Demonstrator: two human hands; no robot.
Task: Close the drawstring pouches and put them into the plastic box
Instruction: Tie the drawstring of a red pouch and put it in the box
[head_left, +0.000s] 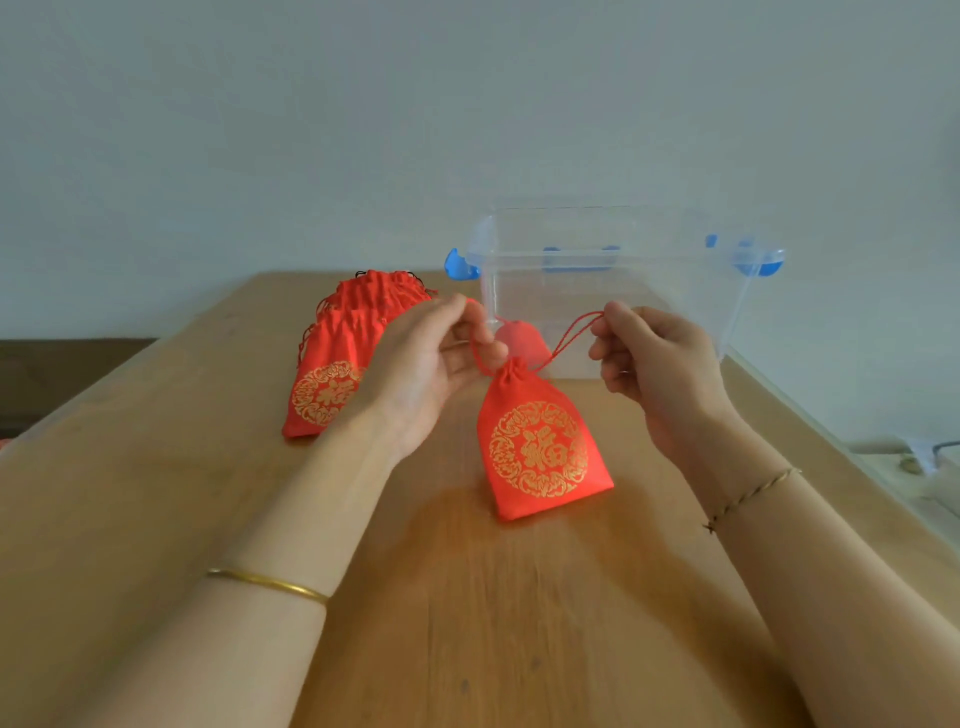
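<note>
We look down on a light wooden table (156, 493) with visible grain. Toward its far left lies a pile of red drawstring pouches (337, 374) (gold print facing up), and right of it stands a clear plastic box (597, 244) with blue latches (460, 265). Whether the nearer single pouch (540, 447) touches the wood, we cannot tell.

A plain, pale grey-blue wall (311, 130) stands behind the wooden surface (156, 493) in soft, even light. Dark furniture (62, 374) sits at the left, and a white ledge (930, 493) with cables at the right.
</note>
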